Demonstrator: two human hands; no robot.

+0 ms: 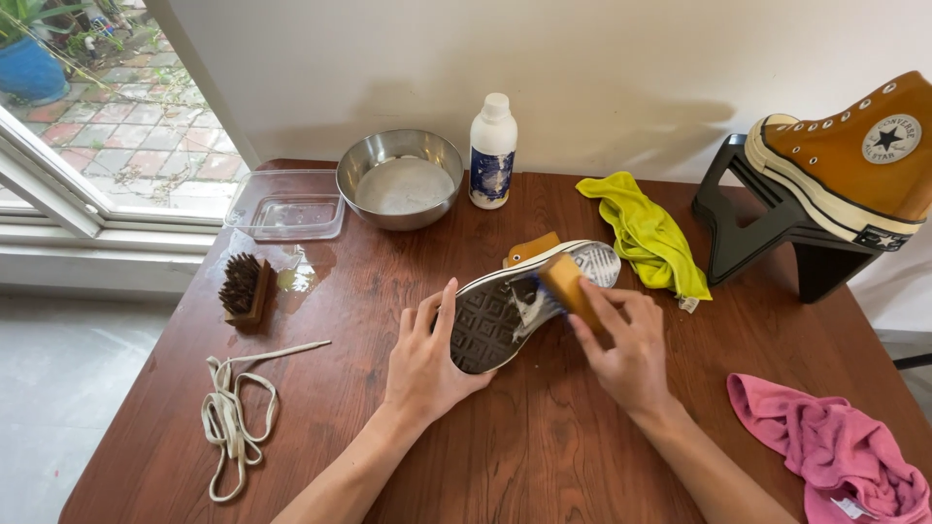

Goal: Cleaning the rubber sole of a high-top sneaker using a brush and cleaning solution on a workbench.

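Your left hand (424, 361) steadies the upturned sneaker (529, 303) mid-desk (505, 437), grip flat against its heel; your right hand (626, 349) clenches a yellow sponge (568, 286) on the soapy sole, just left of the green cloth (646, 233).

A steel bowl (400, 179) is set at the back of the tabletop (544, 437). Just left of the bowl a clear plastic tray (285, 205) is seen, just right a white bottle (492, 151). Nearer than the bowl, to its left, a brush (244, 287) and laces (233, 412) are laid; far right, a yellow cloth (646, 233) and a pink towel (835, 451).
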